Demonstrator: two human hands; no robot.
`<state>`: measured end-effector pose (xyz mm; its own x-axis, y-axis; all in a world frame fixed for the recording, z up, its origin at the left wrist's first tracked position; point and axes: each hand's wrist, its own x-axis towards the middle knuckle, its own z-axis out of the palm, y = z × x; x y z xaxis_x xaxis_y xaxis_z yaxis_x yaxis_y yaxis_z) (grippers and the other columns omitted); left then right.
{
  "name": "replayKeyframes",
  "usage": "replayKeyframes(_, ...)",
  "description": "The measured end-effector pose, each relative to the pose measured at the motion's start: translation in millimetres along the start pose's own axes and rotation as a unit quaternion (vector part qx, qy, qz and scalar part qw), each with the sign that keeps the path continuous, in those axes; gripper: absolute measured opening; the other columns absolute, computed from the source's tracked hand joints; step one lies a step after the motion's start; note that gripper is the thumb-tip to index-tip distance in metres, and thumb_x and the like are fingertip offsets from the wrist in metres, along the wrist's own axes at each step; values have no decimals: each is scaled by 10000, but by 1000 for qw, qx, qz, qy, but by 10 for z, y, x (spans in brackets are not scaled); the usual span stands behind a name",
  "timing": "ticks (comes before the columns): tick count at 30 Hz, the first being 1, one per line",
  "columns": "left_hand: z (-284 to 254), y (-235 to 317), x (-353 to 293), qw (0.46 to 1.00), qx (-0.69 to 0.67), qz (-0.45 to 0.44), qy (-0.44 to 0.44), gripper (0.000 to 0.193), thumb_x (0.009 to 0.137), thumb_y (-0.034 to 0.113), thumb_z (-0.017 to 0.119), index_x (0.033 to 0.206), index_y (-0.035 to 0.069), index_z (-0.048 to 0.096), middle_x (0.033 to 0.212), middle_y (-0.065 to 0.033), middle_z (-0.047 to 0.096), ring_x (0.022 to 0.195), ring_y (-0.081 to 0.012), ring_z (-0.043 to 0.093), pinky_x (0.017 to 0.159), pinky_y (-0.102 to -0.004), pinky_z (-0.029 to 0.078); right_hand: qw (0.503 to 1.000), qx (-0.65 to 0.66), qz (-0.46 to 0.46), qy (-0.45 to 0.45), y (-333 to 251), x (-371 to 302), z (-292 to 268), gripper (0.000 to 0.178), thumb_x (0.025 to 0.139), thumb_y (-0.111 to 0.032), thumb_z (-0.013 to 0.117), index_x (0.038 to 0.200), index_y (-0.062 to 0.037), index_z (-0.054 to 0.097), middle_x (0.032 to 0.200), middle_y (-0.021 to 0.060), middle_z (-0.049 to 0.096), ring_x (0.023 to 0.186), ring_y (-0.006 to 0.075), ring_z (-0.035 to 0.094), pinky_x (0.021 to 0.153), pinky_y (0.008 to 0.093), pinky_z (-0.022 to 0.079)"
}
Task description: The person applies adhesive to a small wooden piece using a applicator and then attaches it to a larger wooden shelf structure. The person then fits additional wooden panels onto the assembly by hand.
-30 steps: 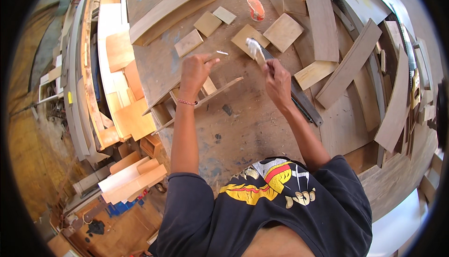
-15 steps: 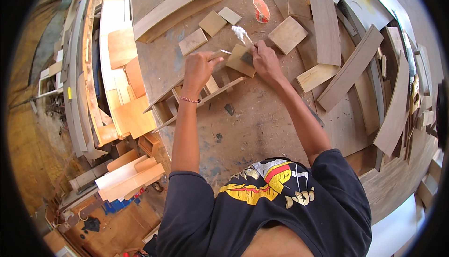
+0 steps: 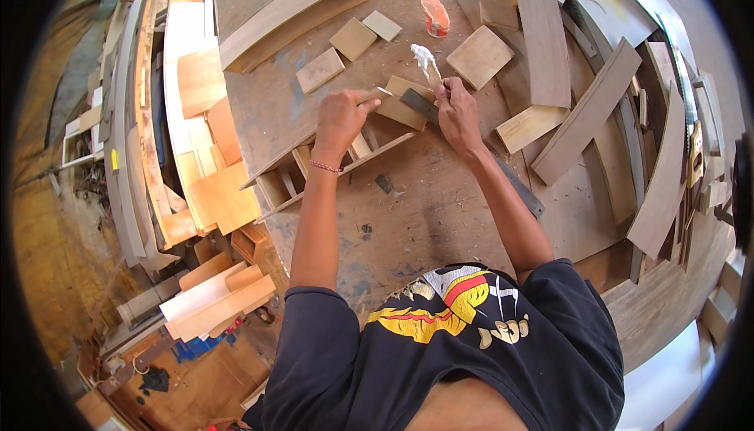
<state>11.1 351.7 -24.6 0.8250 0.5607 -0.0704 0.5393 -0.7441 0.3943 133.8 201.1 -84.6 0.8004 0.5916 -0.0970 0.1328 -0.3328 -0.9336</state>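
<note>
My left hand point(image 3: 339, 123) is closed around a small wooden strip point(image 3: 372, 96), whose tip is white. To its right, my right hand point(image 3: 458, 115) grips a thin stick point(image 3: 433, 75) with a clump of white paste point(image 3: 422, 56) on its far end. Beside the right fingers, a dark grey block point(image 3: 419, 105) overlaps a square wooden piece point(image 3: 401, 90). Below and between the hands lies a narrow wooden frame point(image 3: 357, 166) with cross dividers, partly hidden by my left wrist.
Small wooden blocks point(image 3: 320, 71) and an orange-red container point(image 3: 435, 16) are beyond my hands. A long wooden box piece point(image 3: 294, 15) lies far left. Curved boards point(image 3: 589, 113) crowd the right side. A dark flat bar point(image 3: 517, 185) sits beside my right forearm.
Both hands have shifted slightly right, the right one also a little nearer me. The paste-tipped stick moved right with it. More of the divided frame and the dark bar shows.
</note>
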Motion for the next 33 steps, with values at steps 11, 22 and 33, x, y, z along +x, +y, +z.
replayKeyframes(11, -84, 8, 68, 1000, -9, 0, 1, 316, 759, 304, 666, 660, 7, 621, 637, -207, 558, 617, -373, 551, 573, -408, 434, 989, -106, -52, 88, 75, -88, 49, 144, 906, -154, 458, 960, -24, 488, 939, 188, 536, 806, 391, 552, 684, 456, 430)
replayKeyframes(22, -50, 88, 173, 1000, 16, 3, -10, 318, 761, 293, 665, 667, -7, 618, 643, -228, 555, 647, -387, 563, 593, -417, 443, 970, -165, -78, 162, 210, -23, -139, 115, 887, -127, 476, 949, -31, 485, 963, 151, 505, 799, 353, 549, 646, 435, 424)
replayKeyframes(33, 102, 90, 192, 999, 19, 29, 4, 310, 774, 305, 668, 725, 0, 649, 634, -210, 560, 601, -360, 554, 570, -396, 437, 985, -78, -94, 121, 110, -314, -172, 74, 872, -79, 496, 909, -18, 479, 881, 152, 507, 821, 333, 522, 698, 403, 404)
